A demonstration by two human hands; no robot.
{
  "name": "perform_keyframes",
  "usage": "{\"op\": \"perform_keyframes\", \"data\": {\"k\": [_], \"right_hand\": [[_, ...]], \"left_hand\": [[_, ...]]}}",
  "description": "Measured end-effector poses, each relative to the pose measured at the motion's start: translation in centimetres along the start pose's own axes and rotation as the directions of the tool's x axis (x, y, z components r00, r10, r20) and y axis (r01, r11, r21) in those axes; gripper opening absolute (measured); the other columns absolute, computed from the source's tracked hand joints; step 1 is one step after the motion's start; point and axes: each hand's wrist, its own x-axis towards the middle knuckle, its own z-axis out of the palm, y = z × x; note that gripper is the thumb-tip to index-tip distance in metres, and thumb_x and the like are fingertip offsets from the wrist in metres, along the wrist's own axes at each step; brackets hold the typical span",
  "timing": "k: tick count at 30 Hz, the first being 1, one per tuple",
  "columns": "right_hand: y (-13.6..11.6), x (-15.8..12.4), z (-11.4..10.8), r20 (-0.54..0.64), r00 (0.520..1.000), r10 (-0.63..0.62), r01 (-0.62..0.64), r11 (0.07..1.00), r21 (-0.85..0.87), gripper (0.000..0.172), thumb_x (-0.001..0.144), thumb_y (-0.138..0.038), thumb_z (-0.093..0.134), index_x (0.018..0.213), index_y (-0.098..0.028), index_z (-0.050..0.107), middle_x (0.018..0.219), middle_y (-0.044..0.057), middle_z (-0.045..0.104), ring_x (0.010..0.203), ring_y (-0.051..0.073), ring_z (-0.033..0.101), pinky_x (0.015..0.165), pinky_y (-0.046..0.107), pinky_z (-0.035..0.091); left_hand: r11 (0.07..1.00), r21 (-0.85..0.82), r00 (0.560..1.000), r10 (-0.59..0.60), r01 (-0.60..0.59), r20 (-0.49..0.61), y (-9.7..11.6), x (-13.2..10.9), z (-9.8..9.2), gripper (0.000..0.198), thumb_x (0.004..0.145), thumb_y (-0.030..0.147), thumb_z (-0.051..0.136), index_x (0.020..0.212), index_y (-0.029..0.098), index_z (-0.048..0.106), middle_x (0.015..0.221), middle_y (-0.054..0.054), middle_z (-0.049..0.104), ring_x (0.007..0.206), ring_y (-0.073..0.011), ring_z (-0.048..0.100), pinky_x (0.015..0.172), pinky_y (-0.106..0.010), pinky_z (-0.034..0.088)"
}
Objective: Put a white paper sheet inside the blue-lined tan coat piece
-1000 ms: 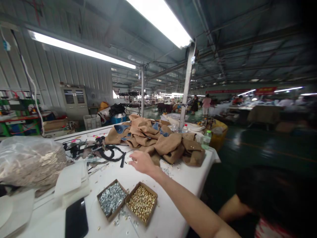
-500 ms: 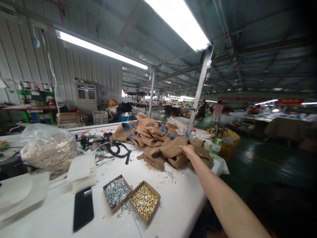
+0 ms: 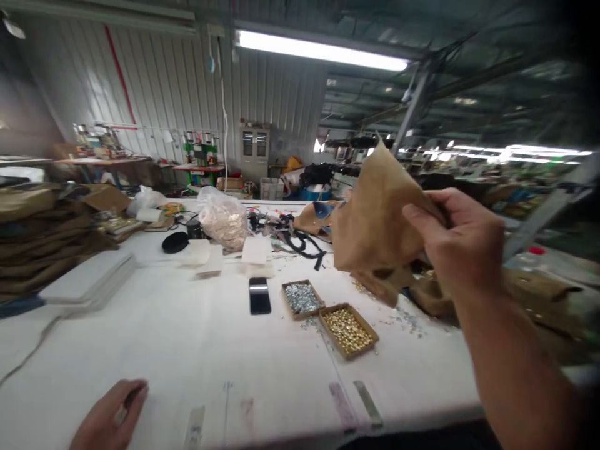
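Note:
My right hand pinches a brown fabric piece by its right edge, thumb on the near side, and holds it up above the table. Behind and below it spreads a pile of brown fabric pieces with some blue patches. At the lower left my left hand rests low over the white table, its fingers curled; what they hold, if anything, I cannot make out. Between the hands stand a small box of silver metal bits and a box of gold metal bits.
A black phone lies left of the boxes. Farther back are a clear plastic bag, black straps and a round black lid. Stacked brown fabric and white sheets are at the left. Loose metal bits lie scattered.
My right hand has lifted a brown fabric piece off the pile and brought it nearer. The view has turned left, and my left hand now shows at the lower left.

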Motion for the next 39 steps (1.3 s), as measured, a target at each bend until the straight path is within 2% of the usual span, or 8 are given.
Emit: {"op": "perform_keyframes", "data": {"k": [3,6,11,15,22,29,34,39], "right_hand": [[-6.3,-3.8,2.8,0.038,0.999,0.033,-0.041,0.971,0.236,0.022,0.107,-0.048,0.085,0.121,-0.031,0.08,0.108,0.006,0.073,0.091,0.029,0.064,0.082,0.043,0.05],[-9.8,-11.3,7.2,0.175,0.978,0.114,-0.177,0.896,0.406,0.02,0.108,-0.041,0.083,0.117,-0.024,0.076,0.107,0.003,0.072,0.093,0.025,0.063,0.085,0.037,0.048],[-11.0,-27.7,13.0,0.422,0.854,0.305,-0.5,0.705,0.503,0.022,0.116,-0.045,0.073,0.121,-0.024,0.072,0.112,0.005,0.071,0.105,0.027,0.064,0.098,0.038,0.054],[-10.5,-34.7,13.5,0.477,0.751,0.457,-0.658,0.581,0.479,0.033,0.117,-0.05,0.07,0.137,-0.026,0.065,0.128,0.01,0.072,0.118,0.033,0.068,0.105,0.047,0.06],[-8.6,-33.4,9.3,0.562,0.787,0.257,-0.594,0.564,0.574,0.019,0.114,-0.044,0.076,0.115,-0.027,0.068,0.151,0.011,0.062,0.141,0.037,0.061,0.116,0.053,0.057],[-5.3,-34.3,4.5,0.744,0.605,0.284,-0.761,0.48,0.436,0.026,0.101,-0.04,0.092,0.1,-0.026,0.07,0.104,0.007,0.072,0.096,0.031,0.071,0.08,0.038,0.064],[-3.1,-34.1,2.9,0.75,0.58,0.316,-0.777,0.49,0.394,0.036,0.096,-0.042,0.097,0.093,-0.026,0.065,0.095,0.004,0.069,0.09,0.029,0.067,0.079,0.038,0.063],[-2.4,-32.2,1.7,0.774,0.552,0.311,-0.641,0.752,0.155,0.036,0.095,-0.048,0.098,0.113,-0.027,0.075,0.14,0.008,0.072,0.132,0.038,0.066,0.113,0.047,0.057]], "left_hand": [[0.994,0.004,0.993,-0.111,0.111,0.04,-0.5,-0.2,-1.9,0.059,0.088,0.087,0.071,0.101,0.03,0.082,0.099,-0.002,0.082,0.088,-0.0271,0.075,0.07,-0.034,0.061],[0.948,-0.114,0.953,-0.284,0.296,0.105,2.6,-0.5,-2.2,0.068,0.09,0.088,0.072,0.12,0.027,0.081,0.114,-0.004,0.084,0.102,-0.0287,0.077,0.084,-0.035,0.062],[0.703,-0.558,0.897,-0.37,0.441,0.243,10.3,-3.7,-0.8,0.086,0.097,0.092,0.065,0.135,0.015,0.073,0.127,-0.015,0.082,0.114,-0.0336,0.078,0.098,-0.041,0.065],[0.549,-0.687,0.879,-0.317,0.477,0.356,14.2,-5.2,0.2,0.084,0.096,0.09,0.072,0.137,0.016,0.071,0.138,-0.017,0.078,0.126,-0.0351,0.075,0.1,-0.04,0.064],[0.576,-0.665,0.88,-0.286,0.475,0.38,16.2,-3.9,1.1,0.081,0.1,0.091,0.066,0.135,0.018,0.072,0.127,-0.013,0.079,0.124,-0.0332,0.073,0.105,-0.041,0.059],[0.66,-0.519,0.829,-0.324,0.543,0.456,16.5,-2.9,2.1,0.07,0.092,0.082,0.081,0.098,0.013,0.079,0.089,-0.009,0.077,0.087,-0.0267,0.069,0.074,-0.032,0.051],[0.633,-0.565,0.848,-0.43,0.528,0.31,18.0,-2.2,1.3,0.071,0.092,0.084,0.081,0.082,0.014,0.072,0.077,-0.005,0.068,0.077,-0.0203,0.059,0.065,-0.028,0.045],[0.667,-0.604,0.893,-0.405,0.436,0.198,19.4,-2.5,1.6,0.066,0.096,0.077,0.082,0.109,0.013,0.085,0.108,-0.01,0.083,0.11,-0.0316,0.073,0.097,-0.035,0.059]]}}
